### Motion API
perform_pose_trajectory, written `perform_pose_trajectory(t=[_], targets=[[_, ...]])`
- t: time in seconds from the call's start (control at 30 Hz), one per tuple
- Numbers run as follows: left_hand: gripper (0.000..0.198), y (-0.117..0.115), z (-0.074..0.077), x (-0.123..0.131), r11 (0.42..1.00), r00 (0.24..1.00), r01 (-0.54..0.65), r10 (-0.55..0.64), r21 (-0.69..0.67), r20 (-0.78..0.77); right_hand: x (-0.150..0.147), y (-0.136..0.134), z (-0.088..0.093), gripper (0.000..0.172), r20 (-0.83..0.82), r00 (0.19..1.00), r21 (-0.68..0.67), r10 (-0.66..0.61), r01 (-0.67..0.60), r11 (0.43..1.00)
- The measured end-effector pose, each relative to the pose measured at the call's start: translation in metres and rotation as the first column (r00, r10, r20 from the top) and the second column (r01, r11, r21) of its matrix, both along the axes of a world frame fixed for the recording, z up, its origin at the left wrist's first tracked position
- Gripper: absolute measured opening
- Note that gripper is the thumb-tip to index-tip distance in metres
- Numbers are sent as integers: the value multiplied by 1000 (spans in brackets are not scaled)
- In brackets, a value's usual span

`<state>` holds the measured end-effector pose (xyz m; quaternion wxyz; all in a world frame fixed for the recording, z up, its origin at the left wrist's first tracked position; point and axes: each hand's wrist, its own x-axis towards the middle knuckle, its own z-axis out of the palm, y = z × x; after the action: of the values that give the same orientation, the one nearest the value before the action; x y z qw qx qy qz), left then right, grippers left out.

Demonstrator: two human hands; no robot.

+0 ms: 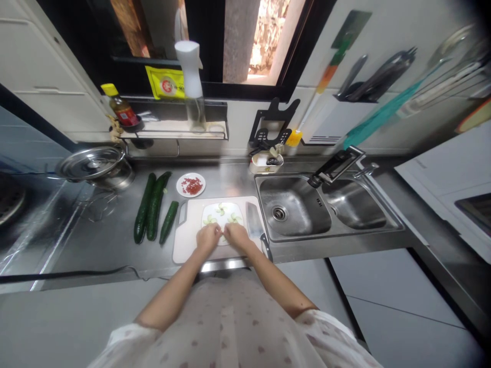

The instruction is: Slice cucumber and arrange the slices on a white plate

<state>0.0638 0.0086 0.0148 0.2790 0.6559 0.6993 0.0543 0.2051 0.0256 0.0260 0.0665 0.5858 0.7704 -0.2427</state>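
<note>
Both hands meet over the near part of a white plate (pixel 222 208), fingertips pinched close together. My left hand (pixel 208 238) is closed, and so is my right hand (pixel 236 236); whatever lies between their fingers is too small to make out. Pale green cucumber slices (pixel 220 209) form small pinwheel shapes on the plate; the hands partly cover its near side. Under the plate is a light cutting board (pixel 187 245). A kitchen knife (pixel 253 221) with a broad blade and black handle lies along the board's right side, beside my right hand.
Several whole cucumbers (pixel 155 207) lie left of the board. Behind it sits a small white dish (pixel 191 193) with red bits. A lidded steel pot (pixel 111 171) stands at the back left. To the right is a double sink (pixel 293 225) with a black faucet (pixel 332 168).
</note>
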Motion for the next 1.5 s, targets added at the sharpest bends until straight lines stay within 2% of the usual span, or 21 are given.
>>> perform_pose_trajectory(t=[0.63, 1.07, 1.33, 1.5], targets=[[15, 2, -8, -2, 1000, 1000, -10, 10, 9, -10, 7, 2, -3, 19, -30, 997, 6, -74, 74, 997], [17, 2, -3, 1, 1000, 999, 16, -16, -2, -41, 2, 1, -3, 19, -5, 999, 29, -49, 49, 998], [16, 10, 2, -4, 999, 998, -39, 38, 26, 42, 7, -1, 7, 16, -206, 958, 57, -200, 216, 975], [19, 29, 8, -20, 984, 985, -154, 146, 91, 90, 14, -3, 9, 18, -392, 884, 30, -254, 289, 957]])
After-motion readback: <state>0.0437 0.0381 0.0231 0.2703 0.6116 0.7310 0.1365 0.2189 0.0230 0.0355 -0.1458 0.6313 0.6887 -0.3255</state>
